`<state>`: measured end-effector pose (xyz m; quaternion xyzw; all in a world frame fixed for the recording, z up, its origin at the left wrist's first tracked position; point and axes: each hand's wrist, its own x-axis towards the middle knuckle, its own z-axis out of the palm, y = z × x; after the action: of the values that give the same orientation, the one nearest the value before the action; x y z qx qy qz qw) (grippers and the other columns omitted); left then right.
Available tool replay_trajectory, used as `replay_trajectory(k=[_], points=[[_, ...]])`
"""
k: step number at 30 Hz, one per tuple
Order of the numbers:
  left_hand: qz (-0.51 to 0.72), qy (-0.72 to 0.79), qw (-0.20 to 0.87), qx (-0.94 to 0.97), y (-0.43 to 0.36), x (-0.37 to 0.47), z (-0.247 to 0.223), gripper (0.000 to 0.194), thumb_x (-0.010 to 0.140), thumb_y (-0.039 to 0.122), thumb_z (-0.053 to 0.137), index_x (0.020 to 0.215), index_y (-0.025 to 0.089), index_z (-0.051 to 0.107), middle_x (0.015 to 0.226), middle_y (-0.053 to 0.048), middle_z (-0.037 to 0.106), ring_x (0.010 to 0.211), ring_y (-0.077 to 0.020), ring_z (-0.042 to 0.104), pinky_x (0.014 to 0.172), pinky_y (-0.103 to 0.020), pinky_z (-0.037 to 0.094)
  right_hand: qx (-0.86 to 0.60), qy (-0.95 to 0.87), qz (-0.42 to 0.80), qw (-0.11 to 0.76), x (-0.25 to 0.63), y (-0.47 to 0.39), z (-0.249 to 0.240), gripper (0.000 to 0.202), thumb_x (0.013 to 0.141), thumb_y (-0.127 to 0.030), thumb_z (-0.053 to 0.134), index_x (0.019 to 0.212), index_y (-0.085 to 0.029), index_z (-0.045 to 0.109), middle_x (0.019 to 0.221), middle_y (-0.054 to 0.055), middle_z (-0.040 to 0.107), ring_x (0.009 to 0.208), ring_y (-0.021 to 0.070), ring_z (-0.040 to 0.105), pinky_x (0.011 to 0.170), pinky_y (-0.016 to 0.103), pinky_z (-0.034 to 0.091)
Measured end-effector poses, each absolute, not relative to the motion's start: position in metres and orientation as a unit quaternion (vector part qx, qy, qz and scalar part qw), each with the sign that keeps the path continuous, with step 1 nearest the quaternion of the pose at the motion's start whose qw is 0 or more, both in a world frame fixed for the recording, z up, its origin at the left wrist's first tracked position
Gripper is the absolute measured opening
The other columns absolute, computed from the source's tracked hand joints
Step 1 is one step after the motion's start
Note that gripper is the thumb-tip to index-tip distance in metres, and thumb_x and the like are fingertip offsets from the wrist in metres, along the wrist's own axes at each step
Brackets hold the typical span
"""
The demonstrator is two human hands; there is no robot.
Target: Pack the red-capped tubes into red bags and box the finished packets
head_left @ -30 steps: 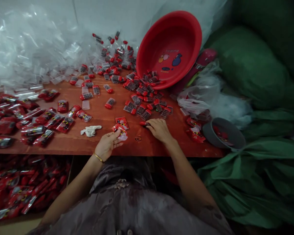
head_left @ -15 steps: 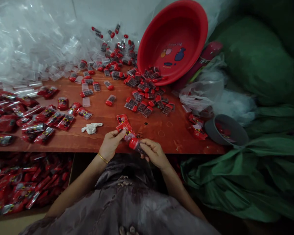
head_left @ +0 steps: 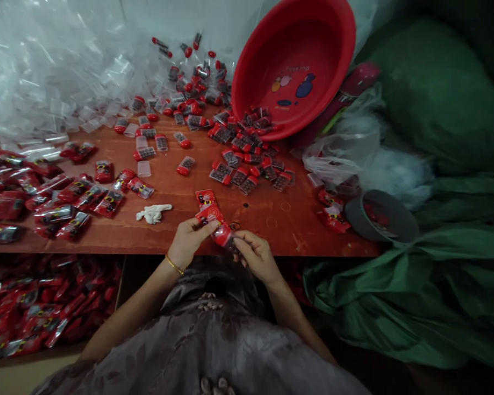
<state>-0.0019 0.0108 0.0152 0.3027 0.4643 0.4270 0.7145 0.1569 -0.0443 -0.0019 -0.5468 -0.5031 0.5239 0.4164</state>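
At the table's front edge my left hand (head_left: 191,240) pinches a printed red plastic packet (head_left: 208,214). My right hand (head_left: 253,253) is closed round a small clear container (head_left: 226,237) with a red cap and dark contents. The capped end is inside the packet's mouth, while its other end is partly covered by my right fingers. Just behind the left fingers another flat red packet (head_left: 205,197) lies on the table. A dark ring-shaped band (head_left: 234,225) lies close behind the container. A crumpled white scrap (head_left: 153,214) lies left of my left hand.
A red basin (head_left: 292,71) leans at the back, with many capped containers (head_left: 239,142) spilling before it. Filled packets (head_left: 76,203) lie on the left, and more fill a box (head_left: 45,307) below. Clear plastic pieces (head_left: 57,66) are heaped back left. A grey bowl (head_left: 379,219) stands right.
The container has slid up and left into the packet, its red cap now covered by the film. Both hands keep nearly the same place. The view has shifted slightly.
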Motion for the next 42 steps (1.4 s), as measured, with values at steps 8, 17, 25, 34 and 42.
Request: replay_trajectory(k=[8,17,25,34,42], points=[[0.424,0.468,0.719,0.289,0.007,0.003,0.005,0.035,0.044,0.032,0.086,0.069,0.012,0.071,0.067,-0.002,0.07,0.059,-0.0106,0.058,0.065,-0.024,0.047,-0.566,-0.516,0.463,0.446,0.143,-0.043,-0.012,0.031,0.087,-0.047,0.045,0.087,-0.019,0.059,0.056,-0.003,0.052,0.044,0.0083,0.046,0.042,0.02,0.036],[0.455,0.439,0.735,0.246,0.003,0.014,0.0,0.035,0.049,0.037,0.083,0.068,0.012,0.069,0.062,-0.001,0.067,0.054,-0.0096,0.055,0.057,-0.023,0.045,-0.589,-0.51,0.413,0.471,0.127,-0.035,-0.02,0.029,0.089,-0.045,0.042,0.087,-0.021,0.057,0.064,-0.001,0.055,0.057,0.012,0.053,0.05,0.022,0.041],[0.467,0.415,0.734,0.267,0.011,0.018,0.005,0.033,0.057,0.039,0.079,0.073,0.012,0.069,0.055,0.002,0.06,0.045,-0.0069,0.047,0.046,-0.021,0.041,-0.547,-0.399,0.482,0.556,0.112,-0.029,-0.023,0.029,0.088,-0.049,0.044,0.091,-0.022,0.052,0.072,-0.003,0.055,0.049,0.0084,0.047,0.045,0.021,0.04],[0.444,0.382,0.742,0.327,0.0,0.023,-0.001,0.036,0.068,0.049,0.07,0.073,0.013,0.064,0.05,0.005,0.051,0.037,-0.0055,0.043,0.036,-0.019,0.036,-0.553,-0.386,0.478,0.563,0.118,-0.031,-0.018,0.026,0.085,-0.046,0.052,0.085,-0.02,0.055,0.062,-0.005,0.057,0.041,0.0063,0.047,0.038,0.018,0.038],[0.443,0.39,0.75,0.299,0.007,0.017,0.003,0.041,0.063,0.048,0.073,0.081,0.011,0.068,0.055,0.002,0.057,0.038,-0.0053,0.041,0.034,-0.019,0.036,-0.533,-0.403,0.505,0.546,0.113,-0.026,-0.016,0.03,0.075,-0.048,0.062,0.071,-0.021,0.049,0.053,-0.006,0.056,0.034,0.0064,0.046,0.034,0.018,0.038]])
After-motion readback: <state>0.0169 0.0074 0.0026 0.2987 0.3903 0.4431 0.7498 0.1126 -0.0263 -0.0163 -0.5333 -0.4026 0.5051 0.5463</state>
